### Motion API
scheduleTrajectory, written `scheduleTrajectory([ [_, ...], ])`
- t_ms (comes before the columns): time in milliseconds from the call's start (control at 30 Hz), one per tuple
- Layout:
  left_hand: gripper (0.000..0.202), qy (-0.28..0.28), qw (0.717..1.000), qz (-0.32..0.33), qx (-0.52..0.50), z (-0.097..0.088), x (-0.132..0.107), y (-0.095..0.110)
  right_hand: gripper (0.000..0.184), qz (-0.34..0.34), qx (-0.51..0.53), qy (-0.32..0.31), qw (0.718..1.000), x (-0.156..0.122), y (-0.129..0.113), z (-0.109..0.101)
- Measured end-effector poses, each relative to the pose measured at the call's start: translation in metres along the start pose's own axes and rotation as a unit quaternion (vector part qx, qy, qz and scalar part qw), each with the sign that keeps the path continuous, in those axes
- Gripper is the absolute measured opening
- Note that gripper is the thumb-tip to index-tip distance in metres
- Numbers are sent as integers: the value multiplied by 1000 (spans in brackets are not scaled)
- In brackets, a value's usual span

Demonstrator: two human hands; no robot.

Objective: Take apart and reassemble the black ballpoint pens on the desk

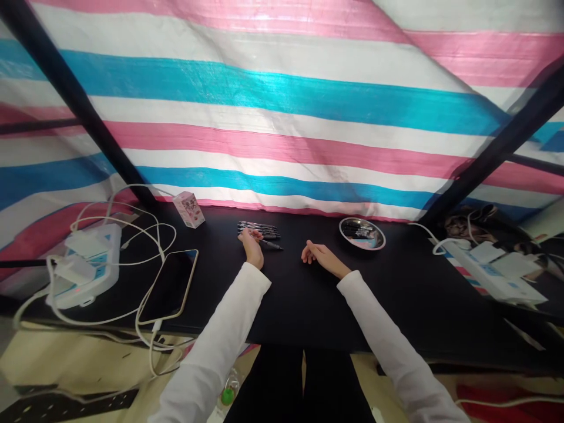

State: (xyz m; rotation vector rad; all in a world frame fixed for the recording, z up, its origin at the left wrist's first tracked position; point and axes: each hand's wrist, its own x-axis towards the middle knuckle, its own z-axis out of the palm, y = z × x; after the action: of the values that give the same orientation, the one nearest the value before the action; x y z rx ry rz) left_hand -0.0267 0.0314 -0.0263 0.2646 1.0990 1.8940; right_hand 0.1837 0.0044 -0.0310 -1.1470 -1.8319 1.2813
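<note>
My left hand (252,247) is closed on a dark pen (274,245), whose tip points right just above the black table. Directly beyond that hand lies a row of several dark pens (264,227), side by side. My right hand (318,255) rests over the table further right, its fingers loosely curled and slightly apart, with nothing visible in them. Behind it on the right, a round metal dish (382,241) holds several dark slim pieces and something light blue and pink; their exact kind is too small to tell.
At left lie a phone (170,288) on a charging cable, a white power strip (94,267) with plugs and tangled white cables. A small patterned box (189,210) stands at the back left. Another power strip (497,273) is at right. A striped sheet (282,141) hangs behind the table (304,311).
</note>
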Motion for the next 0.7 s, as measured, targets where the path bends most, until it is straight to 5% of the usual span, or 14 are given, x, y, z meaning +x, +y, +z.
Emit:
scheduleTrajectory([
  [67, 17, 45, 981, 91, 168, -7, 3, 0, 60, 1, -2, -1, 1000, 0, 1, 0],
  [133, 37, 74, 927, 157, 334, -14, 1, 1, 60, -1, -4, -1, 1000, 0, 1, 0],
  [300, 73, 101, 809, 186, 549, -27, -11, 5, 60, -4, -15, -1, 1000, 0, 1, 0],
  [500, 37, -29, 713, 265, 648, -38, -24, 3, 59, -10, -28, -1, 1000, 0, 3, 0],
  [600, 15, -114, 718, 280, 627, -38, -27, 7, 57, -14, -31, 1, 999, 0, 2, -1],
  [700, 13, -203, 808, 280, 477, -33, -30, 27, 55, -24, -28, 7, 999, -2, 1, -1],
])
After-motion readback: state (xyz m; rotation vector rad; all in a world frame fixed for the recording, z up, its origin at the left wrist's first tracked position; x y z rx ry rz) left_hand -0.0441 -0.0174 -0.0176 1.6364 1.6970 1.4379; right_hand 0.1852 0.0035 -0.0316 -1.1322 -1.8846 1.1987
